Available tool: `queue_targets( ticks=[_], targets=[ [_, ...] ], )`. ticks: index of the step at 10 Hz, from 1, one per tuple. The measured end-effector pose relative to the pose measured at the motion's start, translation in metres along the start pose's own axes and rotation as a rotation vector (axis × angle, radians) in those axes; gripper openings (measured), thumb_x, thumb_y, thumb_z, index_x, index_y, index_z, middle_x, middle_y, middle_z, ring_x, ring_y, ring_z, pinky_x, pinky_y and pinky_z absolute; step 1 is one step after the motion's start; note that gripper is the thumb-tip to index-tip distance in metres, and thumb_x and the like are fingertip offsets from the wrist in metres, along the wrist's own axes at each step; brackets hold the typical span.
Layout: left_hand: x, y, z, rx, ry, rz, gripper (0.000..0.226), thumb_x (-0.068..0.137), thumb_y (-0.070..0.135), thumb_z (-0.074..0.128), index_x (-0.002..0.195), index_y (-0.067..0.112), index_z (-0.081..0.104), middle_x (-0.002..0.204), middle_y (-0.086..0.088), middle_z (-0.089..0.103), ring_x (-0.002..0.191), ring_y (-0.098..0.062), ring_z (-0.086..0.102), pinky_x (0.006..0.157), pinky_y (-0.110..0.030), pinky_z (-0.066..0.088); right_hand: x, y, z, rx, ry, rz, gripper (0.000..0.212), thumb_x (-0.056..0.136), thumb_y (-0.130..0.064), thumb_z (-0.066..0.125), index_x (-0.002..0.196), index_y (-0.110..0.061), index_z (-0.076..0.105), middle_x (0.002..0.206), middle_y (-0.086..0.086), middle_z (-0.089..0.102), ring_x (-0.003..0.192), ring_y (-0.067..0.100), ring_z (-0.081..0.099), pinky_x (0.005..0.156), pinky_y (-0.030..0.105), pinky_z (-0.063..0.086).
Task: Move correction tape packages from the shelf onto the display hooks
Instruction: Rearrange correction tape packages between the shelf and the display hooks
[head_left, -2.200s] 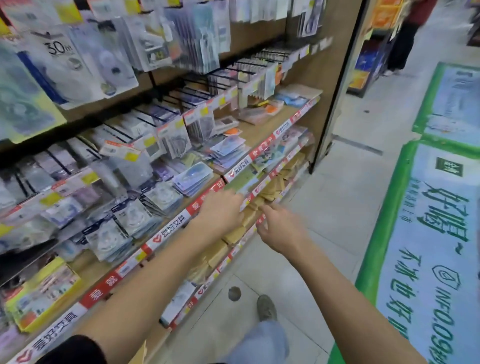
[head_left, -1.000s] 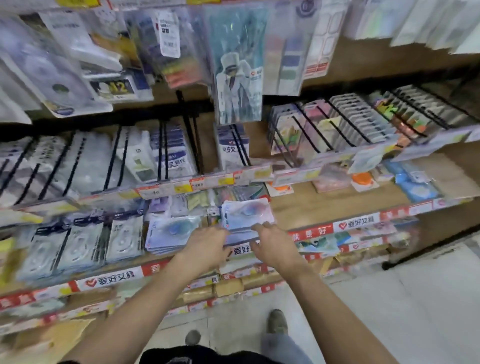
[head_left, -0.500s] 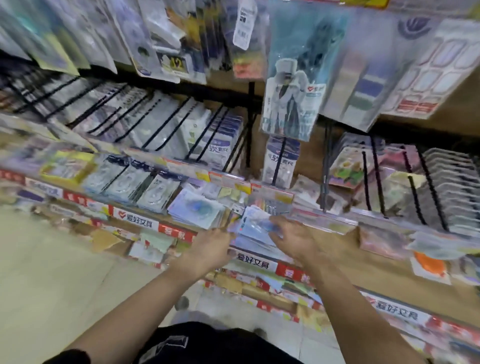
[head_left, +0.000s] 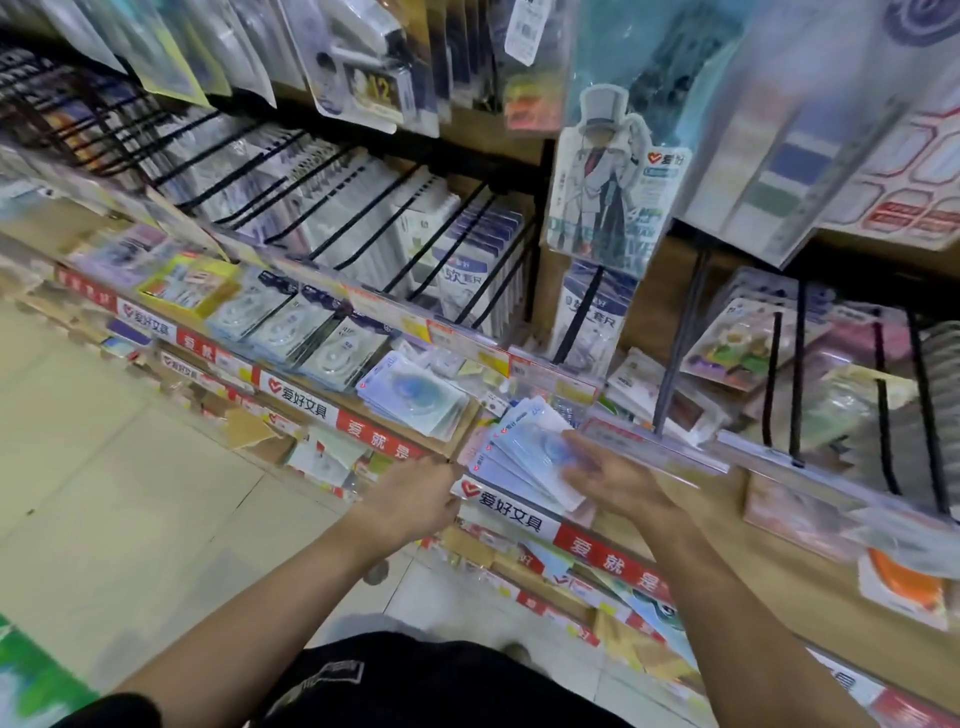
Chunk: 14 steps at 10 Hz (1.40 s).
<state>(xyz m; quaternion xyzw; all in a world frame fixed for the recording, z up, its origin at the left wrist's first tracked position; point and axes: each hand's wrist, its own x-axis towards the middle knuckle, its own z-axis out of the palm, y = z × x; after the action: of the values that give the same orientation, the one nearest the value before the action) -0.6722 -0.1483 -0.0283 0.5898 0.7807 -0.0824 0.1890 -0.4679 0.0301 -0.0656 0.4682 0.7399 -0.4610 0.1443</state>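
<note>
Looking down from my head camera, I see a stationery aisle, its wooden shelf (head_left: 691, 499) edged with red and white price strips. At far left, black wire display hooks (head_left: 332, 208) stick out toward me, most loaded with hanging packs. Below them, flat on the shelf, lie dark-topped tape packs (head_left: 291, 332), then a loose pile of pale blue packages (head_left: 415, 400). My left hand (head_left: 415, 499) reaches to the shelf's front edge, its fingers curled at the corner of a fanned stack of correction tape packages (head_left: 524, 452); blur keeps me from telling whether it actually pinches them. The stack rests at the shelf edge, just under a clear price rail (head_left: 654, 452). My right hand (head_left: 613, 478) grips the stack's right side, thumb over the top card and fingers beneath. Above hangs a card showing a figure in a white top hat (head_left: 602, 176). Further right, more hooks carry colourful packs (head_left: 737, 343).
</note>
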Motion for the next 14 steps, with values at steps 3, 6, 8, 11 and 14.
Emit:
queue_targets(
  ticks=[3,6,8,11,14],
  targets=[
    [0.013,0.025,-0.004,0.016,-0.026,0.066,0.037,0.097,0.039,0.05,0.127,0.018,0.058,0.123,-0.006,0.061,0.111,-0.027,0.06,0.081,-0.034,0.048,-0.001,0.042,0.021,0.34,0.261,-0.148,0.058,0.081,-0.023,0.083,0.135,-0.02,0.062,0.126,-0.003,0.063,0.116,0.015,0.057,0.077,0.004,0.043],
    [0.042,0.06,0.027,-0.332,0.218,-0.052,0.047,0.091,0.034,0.063,0.134,0.015,0.058,0.146,-0.012,0.044,0.141,-0.027,0.035,0.113,-0.036,0.033,-0.057,0.073,0.056,0.752,0.455,-0.162,0.046,0.084,-0.016,0.08,0.126,-0.026,0.062,0.13,-0.01,0.059,0.121,0.008,0.054,0.084,0.011,0.044],
    [0.068,0.092,0.053,-0.411,0.174,-0.243,0.082,0.085,0.061,0.063,0.15,0.023,0.032,0.16,-0.015,0.013,0.151,-0.03,0.005,0.117,-0.05,0.025,-0.09,0.107,0.078,0.897,0.619,-0.089,0.045,0.083,-0.008,0.08,0.124,-0.019,0.066,0.12,-0.013,0.065,0.104,-0.015,0.059,0.077,0.002,0.044],
    [0.092,0.131,0.052,-0.608,0.168,-0.445,0.127,0.067,0.087,0.058,0.156,0.009,0.013,0.165,-0.015,-0.005,0.153,-0.031,-0.005,0.12,-0.056,0.006,-0.114,0.116,0.092,0.982,0.731,-0.08,0.049,0.084,-0.016,0.08,0.129,-0.024,0.065,0.131,-0.013,0.063,0.12,-0.001,0.055,0.095,0.02,0.044],
    [0.106,0.122,0.062,-0.667,0.153,-0.467,0.109,0.075,0.064,0.072,0.157,0.022,0.014,0.164,-0.016,-0.005,0.152,-0.033,-0.005,0.119,-0.058,0.015,-0.122,0.115,0.101,1.037,0.764,-0.029,0.051,0.081,-0.018,0.083,0.129,-0.025,0.065,0.129,-0.01,0.066,0.12,0.008,0.059,0.101,0.03,0.05]
  ],
)
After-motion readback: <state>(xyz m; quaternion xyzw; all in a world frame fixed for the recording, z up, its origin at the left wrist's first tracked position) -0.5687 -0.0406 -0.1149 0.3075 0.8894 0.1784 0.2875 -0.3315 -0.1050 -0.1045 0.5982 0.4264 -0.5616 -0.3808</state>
